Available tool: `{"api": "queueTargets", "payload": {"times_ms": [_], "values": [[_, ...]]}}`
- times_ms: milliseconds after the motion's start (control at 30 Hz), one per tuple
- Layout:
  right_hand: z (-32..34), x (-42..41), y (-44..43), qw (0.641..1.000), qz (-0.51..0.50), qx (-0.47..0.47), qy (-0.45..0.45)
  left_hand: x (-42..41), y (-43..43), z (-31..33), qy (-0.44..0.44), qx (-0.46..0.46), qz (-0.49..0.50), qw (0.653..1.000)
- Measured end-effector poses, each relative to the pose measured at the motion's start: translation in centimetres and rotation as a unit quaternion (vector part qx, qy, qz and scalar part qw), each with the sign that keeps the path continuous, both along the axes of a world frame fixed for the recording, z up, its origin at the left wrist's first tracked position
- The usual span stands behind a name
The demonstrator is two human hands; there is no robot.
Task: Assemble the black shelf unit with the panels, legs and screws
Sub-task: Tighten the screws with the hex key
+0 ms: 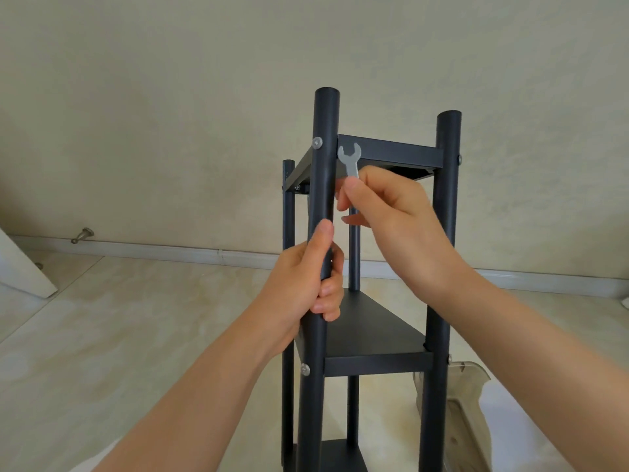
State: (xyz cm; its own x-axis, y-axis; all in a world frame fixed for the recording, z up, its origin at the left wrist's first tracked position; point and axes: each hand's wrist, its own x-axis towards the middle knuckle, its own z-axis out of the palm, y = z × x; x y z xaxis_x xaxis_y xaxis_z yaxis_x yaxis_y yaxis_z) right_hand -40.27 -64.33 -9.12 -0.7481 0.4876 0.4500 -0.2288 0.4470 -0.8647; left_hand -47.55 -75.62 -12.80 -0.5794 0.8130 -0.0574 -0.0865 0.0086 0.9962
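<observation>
1. The black shelf unit (437,386) stands upright on the floor (136,335), close in front of the person. It is made of matte round tubes and thin flat panels.
2. The near-left leg (325,185) is a smooth dark tube with a rounded cap. A flat silver screw head (317,142) sits near its top and a second screw (305,369) lower down.
3. The top panel (388,153) shows a folded front edge that runs across to the near-right leg (447,137). The middle panel (371,332) is a plain flat sheet.
4. The left hand (306,281) is clenched round the near-left leg between the top and middle panels, with the thumb lying up along the tube.
5. The right hand (391,226) pinches the shank of a small flat grey wrench (350,161) between thumb and fingertips.
6. The wrench's forked open end points up, just right of the near-left leg and in front of the top panel's edge. It is close to the top screw head but apart from it.
7. The floor is glossy beige stone-look tile and the wall (170,97) is a rough cream colour. A clear smoky plastic container (469,403) lies just right of the unit, and a metal doorstop (83,235) sits at the skirting.
</observation>
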Motion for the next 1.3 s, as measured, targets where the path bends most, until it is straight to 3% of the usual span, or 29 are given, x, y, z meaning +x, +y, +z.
{"api": "queueTargets", "payload": {"times_ms": [300,533,867,967,1100,1200,1300], "values": [[0.1,-0.5,0.3,0.990,0.076,-0.113,-0.023,-0.5,-0.3,-0.8,0.177,-0.049,-0.043,0.982],[-0.2,-0.9,0.5,0.984,0.095,-0.146,-0.039,-0.4,-1.0,-1.8,0.207,-0.053,0.033,0.976],[-0.1,-1.1,0.8,0.980,0.082,-0.178,-0.042,2.4,-3.6,-5.3,0.365,-0.092,0.133,0.917],[-0.3,-1.3,0.7,0.984,0.067,-0.156,-0.050,4.4,-4.5,-6.7,0.332,-0.096,0.191,0.919],[-0.5,-1.2,0.4,0.988,0.048,-0.140,-0.048,7.5,-5.3,-9.7,0.197,-0.131,0.235,0.943],[-0.5,-1.0,0.2,0.989,0.040,-0.137,-0.046,8.8,-5.3,-11.7,0.115,-0.150,0.209,0.960],[-0.5,-0.8,0.0,0.990,0.032,-0.127,-0.045,9.4,-4.9,-12.3,0.076,-0.095,0.185,0.975]]}}
